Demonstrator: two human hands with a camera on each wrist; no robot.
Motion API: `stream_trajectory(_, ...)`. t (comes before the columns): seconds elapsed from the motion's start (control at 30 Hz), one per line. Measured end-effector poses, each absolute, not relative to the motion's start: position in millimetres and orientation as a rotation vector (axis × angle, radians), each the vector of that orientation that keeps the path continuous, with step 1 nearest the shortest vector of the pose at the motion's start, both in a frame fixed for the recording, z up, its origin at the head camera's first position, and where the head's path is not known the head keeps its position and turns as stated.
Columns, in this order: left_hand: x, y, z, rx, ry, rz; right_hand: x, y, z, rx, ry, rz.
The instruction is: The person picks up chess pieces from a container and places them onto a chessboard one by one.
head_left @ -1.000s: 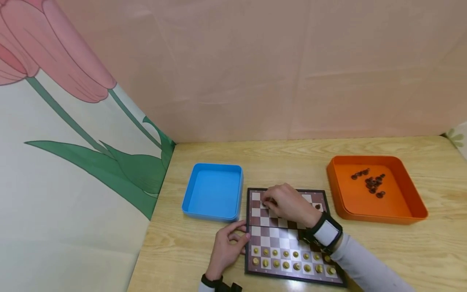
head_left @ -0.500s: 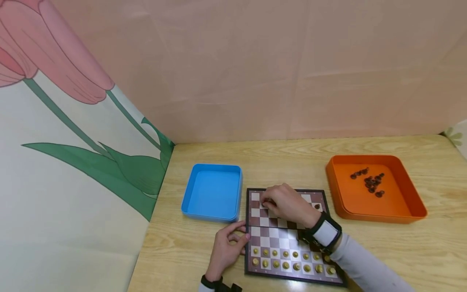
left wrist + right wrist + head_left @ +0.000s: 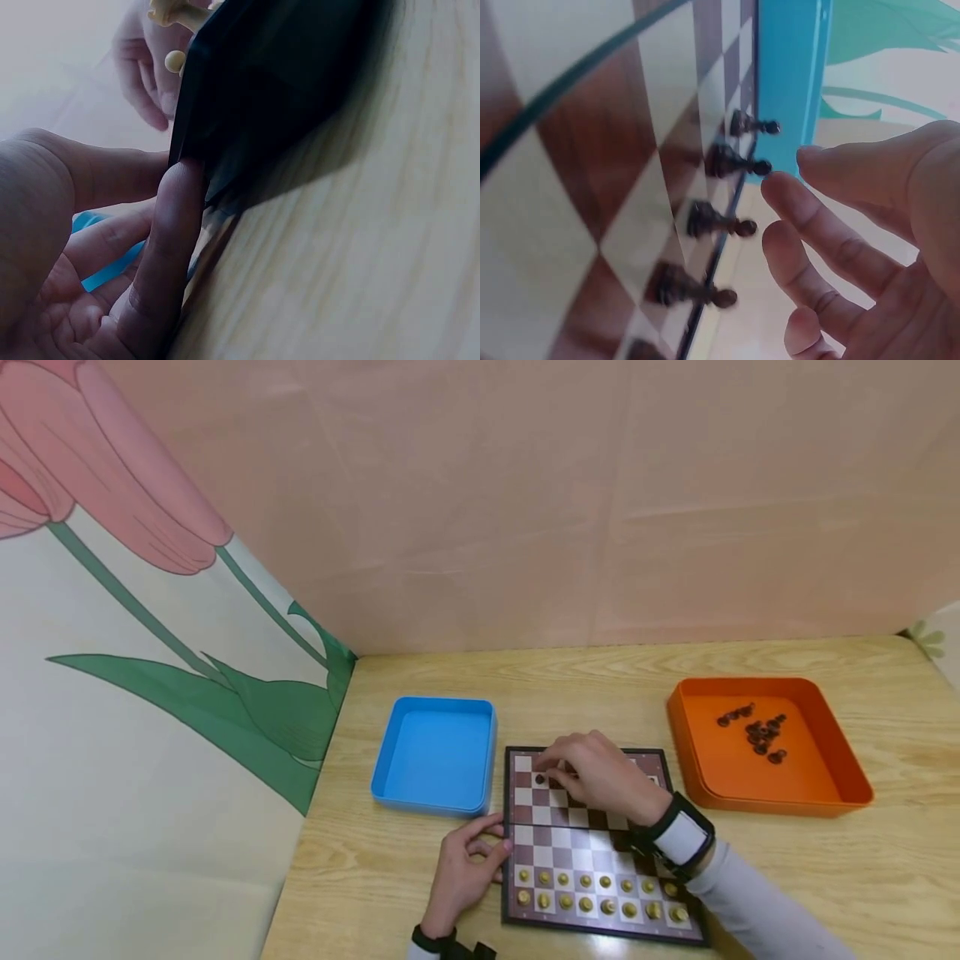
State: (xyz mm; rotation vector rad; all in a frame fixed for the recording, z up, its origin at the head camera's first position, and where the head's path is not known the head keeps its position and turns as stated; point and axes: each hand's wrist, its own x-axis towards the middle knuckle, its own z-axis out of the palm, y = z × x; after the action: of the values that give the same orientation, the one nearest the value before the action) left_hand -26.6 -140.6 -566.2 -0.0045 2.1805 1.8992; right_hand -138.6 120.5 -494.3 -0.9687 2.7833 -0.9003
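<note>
The setting-out of chess pieces looks roughly two thirds done. On the near side of the board [image 3: 543, 837], the gold pieces [image 3: 607, 907] stand in two full rows of eight, sixteen in all, so that half appears finished. On the far side, a line of dark pawns [image 3: 701, 217] is partly built: the right wrist view shows four plainly, with part of what looks like a fifth at its lower edge. The head view shows one dark pawn [image 3: 539, 779] in the second column from the left, beside the fingertips; no piece shows in the first column. What seems left is the loose dark pieces [image 3: 761, 732] in the orange box: about three in a slanting row, one by itself, and a clump too tangled to count.

The right hand [image 3: 600, 772] is above the far rows, its fingers gently bent and spread apart, holding nothing; whether a fingertip brushes a pawn I cannot tell. The left hand [image 3: 461, 864] holds the board's left edge between thumb and fingers.

There is one board, lying on one table [image 3: 592, 693], and two boxes: the blue box [image 3: 435, 760] left of the board, the orange box [image 3: 720, 768] to its right.
</note>
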Motion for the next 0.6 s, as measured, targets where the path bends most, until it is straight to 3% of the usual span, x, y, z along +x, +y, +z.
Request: stream_trajectory(0.6,-26,-141,-563,-0.035,2.167,1.887,-131,208,-471,-0.716,3.018,-0.791)
